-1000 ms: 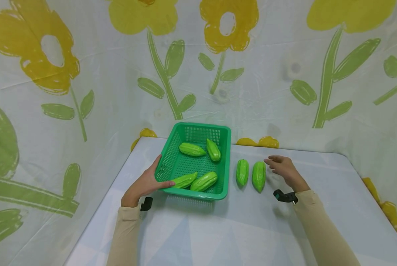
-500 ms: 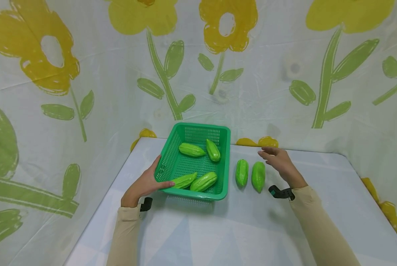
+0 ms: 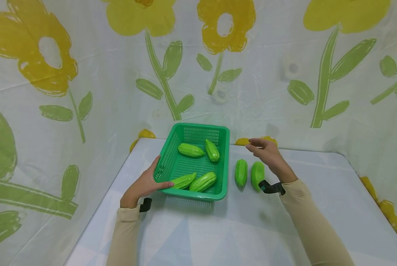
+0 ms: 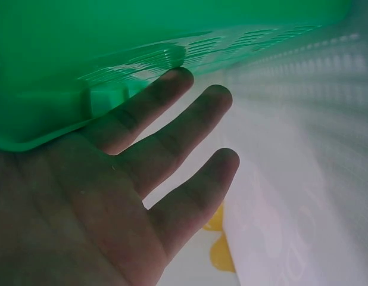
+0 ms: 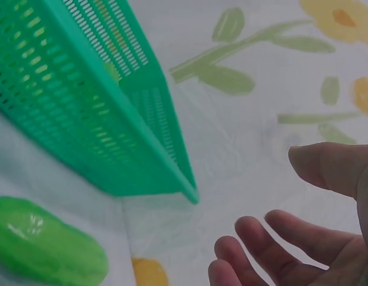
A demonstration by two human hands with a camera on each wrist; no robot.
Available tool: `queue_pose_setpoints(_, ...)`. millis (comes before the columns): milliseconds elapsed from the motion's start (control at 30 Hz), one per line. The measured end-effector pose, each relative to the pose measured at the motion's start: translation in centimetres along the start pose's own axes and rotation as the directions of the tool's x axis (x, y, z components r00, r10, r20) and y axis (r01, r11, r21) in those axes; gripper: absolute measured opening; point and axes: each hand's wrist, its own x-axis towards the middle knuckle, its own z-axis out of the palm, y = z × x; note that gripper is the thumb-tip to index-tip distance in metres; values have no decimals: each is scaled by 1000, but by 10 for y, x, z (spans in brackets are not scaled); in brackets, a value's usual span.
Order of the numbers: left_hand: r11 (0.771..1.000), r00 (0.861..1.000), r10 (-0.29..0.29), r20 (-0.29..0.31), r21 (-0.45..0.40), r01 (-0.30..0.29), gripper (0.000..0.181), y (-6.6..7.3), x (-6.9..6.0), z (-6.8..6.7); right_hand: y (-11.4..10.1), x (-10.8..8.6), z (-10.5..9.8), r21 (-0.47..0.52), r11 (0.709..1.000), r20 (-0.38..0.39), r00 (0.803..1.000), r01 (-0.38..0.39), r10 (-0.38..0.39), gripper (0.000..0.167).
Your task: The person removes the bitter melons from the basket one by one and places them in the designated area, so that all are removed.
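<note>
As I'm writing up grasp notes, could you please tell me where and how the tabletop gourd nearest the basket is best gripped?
Probably round the thick middle of that ridged green gourd, with the right hand coming down from above and pinching across its width: it lies flat, its near end tapers, and the green basket and second gourd flank it.

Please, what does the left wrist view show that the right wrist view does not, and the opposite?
Only the left wrist view shows the left hand, three of its fingers extended at the green basket. Only the right wrist view shows the right hand, apart from the basket, plus a green vegetable outside it and printed leaves. Both share the basket and yellow print.
</note>
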Motion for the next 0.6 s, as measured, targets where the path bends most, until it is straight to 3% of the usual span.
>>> queue_pose_setpoints(367, 1000, 1000, 14, -3, 6, -14, 130, 0, 0, 0, -29, 8, 25, -50, 992, 34, 993, 116, -115, 53)
queue_pose_setpoints(600, 1000, 1000, 13, -7, 6, -13, 129, -1, 2, 0, -45, 12, 44, -23, 988, 70, 986, 152, -151, 50)
